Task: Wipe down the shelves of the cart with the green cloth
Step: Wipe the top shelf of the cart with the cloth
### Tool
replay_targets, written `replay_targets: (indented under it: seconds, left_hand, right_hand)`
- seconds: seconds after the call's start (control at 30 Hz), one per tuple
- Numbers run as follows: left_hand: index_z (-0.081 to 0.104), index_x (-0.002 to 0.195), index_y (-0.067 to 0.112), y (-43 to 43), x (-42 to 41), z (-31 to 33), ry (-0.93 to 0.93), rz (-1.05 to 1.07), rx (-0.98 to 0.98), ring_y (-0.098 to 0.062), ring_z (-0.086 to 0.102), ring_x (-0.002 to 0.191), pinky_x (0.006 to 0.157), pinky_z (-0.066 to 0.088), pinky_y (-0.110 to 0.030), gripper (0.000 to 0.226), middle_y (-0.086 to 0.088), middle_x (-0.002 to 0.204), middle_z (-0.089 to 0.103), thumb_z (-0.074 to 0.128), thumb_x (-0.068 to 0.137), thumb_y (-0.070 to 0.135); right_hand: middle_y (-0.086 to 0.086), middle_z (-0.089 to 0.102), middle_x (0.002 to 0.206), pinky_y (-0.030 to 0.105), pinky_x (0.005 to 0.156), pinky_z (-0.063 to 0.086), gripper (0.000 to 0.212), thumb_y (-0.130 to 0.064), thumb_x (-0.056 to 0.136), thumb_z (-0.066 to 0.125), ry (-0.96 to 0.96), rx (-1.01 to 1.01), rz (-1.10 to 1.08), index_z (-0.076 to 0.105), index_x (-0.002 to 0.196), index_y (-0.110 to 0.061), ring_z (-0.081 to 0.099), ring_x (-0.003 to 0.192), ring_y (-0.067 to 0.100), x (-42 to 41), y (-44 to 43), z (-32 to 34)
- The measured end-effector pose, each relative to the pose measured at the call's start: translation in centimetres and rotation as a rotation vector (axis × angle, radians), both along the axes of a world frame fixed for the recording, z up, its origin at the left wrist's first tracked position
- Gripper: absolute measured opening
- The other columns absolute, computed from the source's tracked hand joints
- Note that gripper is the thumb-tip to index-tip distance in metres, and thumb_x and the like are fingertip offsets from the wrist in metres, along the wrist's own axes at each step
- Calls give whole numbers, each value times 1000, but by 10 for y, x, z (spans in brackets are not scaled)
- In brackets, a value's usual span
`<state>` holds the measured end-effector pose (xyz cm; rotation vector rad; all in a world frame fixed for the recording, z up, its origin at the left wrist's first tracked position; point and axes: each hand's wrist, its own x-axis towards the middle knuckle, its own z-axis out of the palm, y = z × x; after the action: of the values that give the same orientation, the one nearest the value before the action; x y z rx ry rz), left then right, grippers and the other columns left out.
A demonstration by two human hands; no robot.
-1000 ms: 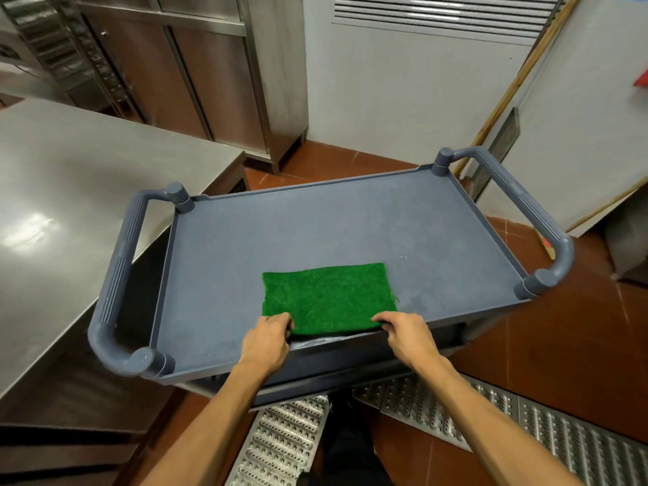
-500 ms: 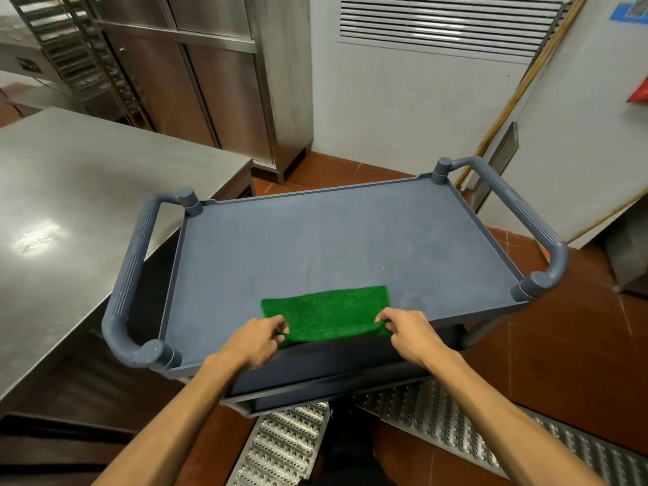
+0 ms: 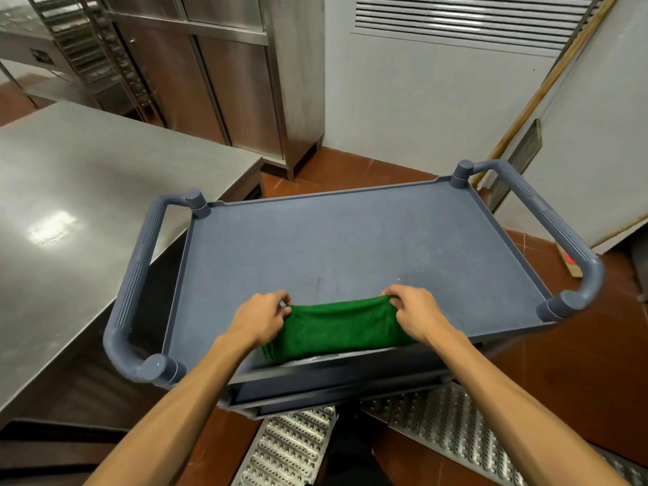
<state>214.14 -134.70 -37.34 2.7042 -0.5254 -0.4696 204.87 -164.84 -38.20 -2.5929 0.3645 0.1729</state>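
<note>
A grey plastic cart stands in front of me, its top shelf (image 3: 350,247) bare apart from the cloth. The green cloth (image 3: 338,329) lies folded over at the shelf's near edge. My left hand (image 3: 259,319) pinches the cloth's left end and my right hand (image 3: 415,312) pinches its right end, both holding the upper fold raised. A lower shelf (image 3: 329,384) shows only as a dark strip under the near rim.
Grey cart handles stick out at the left (image 3: 135,292) and right (image 3: 557,236). A steel table (image 3: 70,212) sits close on the left. Steel cabinets (image 3: 217,75) and a white wall are behind. Metal floor grates (image 3: 291,447) lie by my feet.
The cloth lay flat and spread on the shelf; both hands have lifted its near edge and carried it forward, folding the cloth over itself. The view has tilted slightly upward.
</note>
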Motion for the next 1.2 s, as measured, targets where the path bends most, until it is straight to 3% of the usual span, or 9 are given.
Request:
replay_targets:
  seconds: [0.17, 0.27, 0.33, 0.4, 0.5, 0.6, 1.2]
  left_hand:
    - [63, 122, 18, -5, 12, -20, -126, -26, 24, -31, 60, 114, 85, 50, -39, 25, -7, 120, 67, 54, 99, 22]
    - [63, 118, 20, -3, 5, -34, -106, -181, 0, -29, 60, 109, 84, 51, -39, 32, -6, 112, 61, 59, 94, 40]
    - [64, 114, 23, -1, -4, -43, -47, -310, 43, -25, 58, 104, 83, 51, -38, 50, -4, 109, 56, 51, 86, 63]
    - [63, 118, 25, 0, -12, -51, -29, -397, 98, -22, 53, 104, 86, 49, -36, 59, -2, 112, 54, 55, 80, 70]
    - [63, 122, 23, 2, -21, -61, -76, -412, 62, -24, 52, 103, 85, 50, -38, 47, -3, 114, 56, 72, 83, 49]
    - [68, 116, 18, 1, -23, -62, -115, -383, 6, -29, 56, 102, 82, 51, -40, 36, -6, 110, 60, 73, 85, 34]
    - [71, 118, 23, 31, -53, -56, -76, -267, -27, -22, 55, 105, 80, 50, -37, 26, -1, 110, 60, 66, 93, 29]
  right_hand:
    - [2, 71, 111, 40, 96, 47, 26, -11, 95, 54, -159, -31, -68, 69, 112, -23, 61, 109, 28, 19, -1, -17]
    - [-2, 67, 110, 34, 97, 44, 21, -25, 89, 66, -46, -35, 105, 70, 109, -27, 58, 111, 23, 15, -8, -29]
    - [-7, 65, 120, 32, 103, 41, 33, -41, 83, 71, 100, -40, 290, 69, 115, -32, 53, 118, 18, 7, -11, -36]
    - [-11, 58, 133, 34, 109, 37, 46, -48, 80, 72, 165, -40, 360, 64, 124, -35, 47, 126, 13, -3, -13, -45]
    - [-9, 54, 138, 39, 110, 36, 47, -41, 84, 71, 85, -36, 351, 61, 130, -35, 43, 130, 15, -15, -12, -56]
    - [-5, 57, 135, 42, 106, 39, 37, -29, 89, 67, 25, -70, 357, 65, 125, -35, 45, 127, 20, -16, -4, -60]
    - [-12, 64, 113, 28, 94, 43, 25, -19, 94, 62, 7, -35, 296, 74, 112, -32, 47, 110, 13, -30, 24, -53]
